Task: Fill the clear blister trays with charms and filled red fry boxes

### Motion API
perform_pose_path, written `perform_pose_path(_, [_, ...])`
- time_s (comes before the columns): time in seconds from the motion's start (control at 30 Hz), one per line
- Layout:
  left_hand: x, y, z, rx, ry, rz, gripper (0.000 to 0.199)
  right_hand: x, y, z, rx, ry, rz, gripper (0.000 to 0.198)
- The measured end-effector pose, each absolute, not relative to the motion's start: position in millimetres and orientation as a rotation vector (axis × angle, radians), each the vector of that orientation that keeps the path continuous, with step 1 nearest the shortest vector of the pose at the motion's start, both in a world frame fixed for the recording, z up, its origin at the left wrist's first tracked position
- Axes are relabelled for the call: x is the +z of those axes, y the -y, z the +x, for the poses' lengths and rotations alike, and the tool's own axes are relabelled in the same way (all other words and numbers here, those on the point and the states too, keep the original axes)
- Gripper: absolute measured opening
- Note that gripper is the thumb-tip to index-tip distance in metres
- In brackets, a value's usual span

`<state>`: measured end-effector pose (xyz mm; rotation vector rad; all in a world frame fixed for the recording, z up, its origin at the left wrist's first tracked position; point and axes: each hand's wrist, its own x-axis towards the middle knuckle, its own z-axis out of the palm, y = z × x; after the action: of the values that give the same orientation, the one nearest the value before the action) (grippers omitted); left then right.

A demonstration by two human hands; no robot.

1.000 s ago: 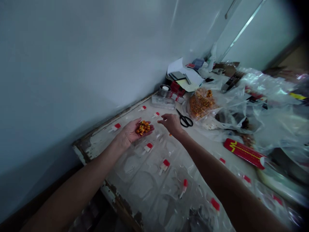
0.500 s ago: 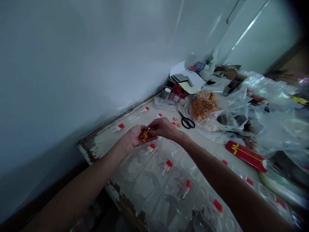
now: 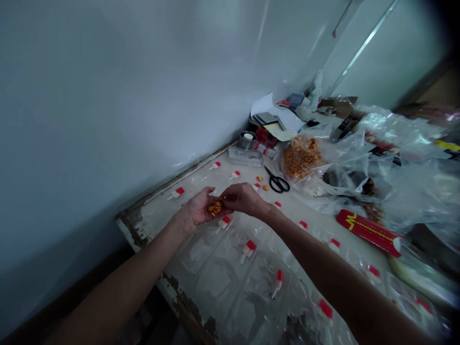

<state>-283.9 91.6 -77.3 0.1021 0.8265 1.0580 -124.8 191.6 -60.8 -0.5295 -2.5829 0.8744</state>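
Observation:
My left hand (image 3: 198, 207) is cupped palm up, holding a small heap of orange pieces (image 3: 215, 209). Over the heap, the fingers of my right hand (image 3: 243, 198) are pinched together at its right side. Whatever lies between those fingertips is hidden. Both hands are above clear moulded plastic trays (image 3: 215, 277) laid out on the table. Small red-and-white popsicle-shaped pieces (image 3: 248, 249) lie singly in the tray hollows, one (image 3: 224, 222) just below my hands. Two small orange discs (image 3: 265, 188) sit beyond my right hand.
Black-handled scissors (image 3: 277, 183) lie near a clear bag of orange pieces (image 3: 302, 158). A red strip with yellow marks (image 3: 370, 232) is at the right, beside crumpled plastic bags (image 3: 406, 191). Tape (image 3: 247, 139) and papers (image 3: 278, 117) stand by the wall (image 3: 125, 96).
My right hand has shifted slightly down and stays pinched at the heap. My left hand is slightly further left, its thumb more raised. The view has moved a little.

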Motion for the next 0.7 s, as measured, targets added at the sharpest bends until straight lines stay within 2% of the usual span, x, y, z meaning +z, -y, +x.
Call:
perform_pose_path(0.07, [-79.2,-90.4,-282.3,1.082,-0.924,0.099,0.033,-64.9,-195.7,-123.7,1.19,2.408,-0.701,0.009])
perform_pose_path(0.17, [-83.7,-88.8,-278.0,1.135,-0.983,0.155,0.017,-74.6,-200.9,-121.9,1.665,2.089,-0.815,0.021])
perform_pose_path(0.23, [-86.1,-88.5,-275.6,1.153,-1.005,0.188,0.015,-80.8,-202.5,-121.8,1.81,1.939,-0.772,0.026])
perform_pose_path(0.33, [-87.8,-89.1,-277.0,1.184,-1.025,0.189,0.014,-86.4,-209.6,-125.5,1.857,1.82,-0.736,0.029])
perform_pose_path(0.43, [-89.2,-89.2,-288.5,1.226,-1.034,0.137,0.012,-87.0,-231.5,-136.3,1.738,1.824,-0.892,0.034])
perform_pose_path(0.57, [-91.4,-86.9,-317.4,1.285,-1.037,0.067,0.009,-89.9,-274.3,-163.8,1.281,1.992,-1.15,0.018])
perform_pose_path(0.7, [-87.6,-86.3,-344.4,1.338,-1.046,0.074,0.008,-103.6,-297.8,-198.1,1.0,2.085,-1.174,0.018])
